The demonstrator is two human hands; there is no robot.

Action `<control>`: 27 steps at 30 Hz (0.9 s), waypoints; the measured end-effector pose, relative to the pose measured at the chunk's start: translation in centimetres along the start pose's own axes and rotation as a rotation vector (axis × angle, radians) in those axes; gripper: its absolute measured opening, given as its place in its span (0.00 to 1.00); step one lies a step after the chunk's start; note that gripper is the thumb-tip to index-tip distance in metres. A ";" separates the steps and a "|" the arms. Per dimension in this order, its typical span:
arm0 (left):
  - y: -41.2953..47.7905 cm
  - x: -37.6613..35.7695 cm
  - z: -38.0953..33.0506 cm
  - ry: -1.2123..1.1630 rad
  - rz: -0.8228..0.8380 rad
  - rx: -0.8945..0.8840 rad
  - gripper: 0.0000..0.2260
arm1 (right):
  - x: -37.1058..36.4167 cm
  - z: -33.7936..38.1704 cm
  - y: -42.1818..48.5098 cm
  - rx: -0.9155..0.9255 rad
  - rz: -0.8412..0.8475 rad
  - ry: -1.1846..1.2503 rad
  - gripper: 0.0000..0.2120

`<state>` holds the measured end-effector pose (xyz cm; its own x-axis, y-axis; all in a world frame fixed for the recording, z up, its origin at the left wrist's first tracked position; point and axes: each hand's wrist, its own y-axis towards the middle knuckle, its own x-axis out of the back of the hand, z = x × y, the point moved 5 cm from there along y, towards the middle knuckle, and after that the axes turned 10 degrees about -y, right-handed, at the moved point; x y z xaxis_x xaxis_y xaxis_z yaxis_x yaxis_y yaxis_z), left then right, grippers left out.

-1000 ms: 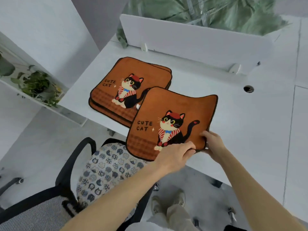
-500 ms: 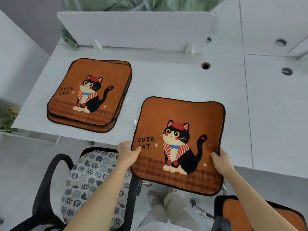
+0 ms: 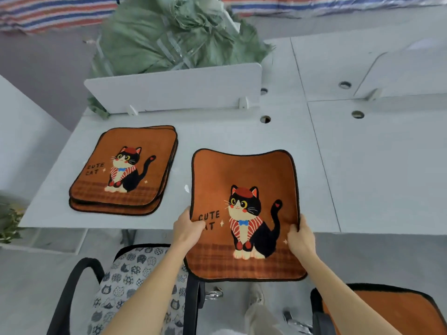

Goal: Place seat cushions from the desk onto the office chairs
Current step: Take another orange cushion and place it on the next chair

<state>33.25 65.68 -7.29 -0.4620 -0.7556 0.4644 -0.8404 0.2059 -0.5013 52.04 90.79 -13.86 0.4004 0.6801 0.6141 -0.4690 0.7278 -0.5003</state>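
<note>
I hold an orange seat cushion (image 3: 244, 180) with a black cat and "CUTE CAT" print over the desk's front edge. My left hand (image 3: 187, 229) grips its left side and my right hand (image 3: 301, 239) grips its right side. A stack of matching cushions (image 3: 125, 170) lies on the white desk (image 3: 242, 131) to the left. Below at the left stands a black office chair (image 3: 130, 281) with a grey cat-pattern seat. At the bottom right, another chair (image 3: 391, 308) carries an orange cushion.
A white divider panel (image 3: 174, 87) stands along the desk's back, with a green sack (image 3: 174, 37) behind it. Cable holes (image 3: 265, 119) dot the desks. A potted plant (image 3: 8, 221) sits at the far left. My shoes (image 3: 256, 298) show between the chairs.
The held cushion went from a one-sided grip near the stack to a two-handed hold on both sides, and shifted right. The view tilted up, showing more of the desks.
</note>
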 end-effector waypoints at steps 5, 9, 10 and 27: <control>-5.3 1.3 -2.0 -0.144 0.002 -0.051 0.11 | 4.8 -1.0 -7.3 0.058 -0.169 0.156 0.19; -10.4 1.7 -1.6 -0.195 0.059 -0.147 0.11 | 8.5 -3.1 -13.7 0.107 -0.306 0.250 0.18; -12.5 1.7 -1.4 -0.202 0.082 -0.175 0.10 | 9.4 -4.0 -16.0 0.114 -0.336 0.270 0.17; -42.9 -17.7 -4.9 -0.248 0.654 -0.362 0.12 | 30.9 -31.5 -46.4 -0.077 -0.888 0.589 0.16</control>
<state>76.14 73.29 9.61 -0.8535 -0.5194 -0.0409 -0.4796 0.8139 -0.3278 111.00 80.78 9.12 0.9011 -0.1766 0.3960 0.2208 0.9729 -0.0687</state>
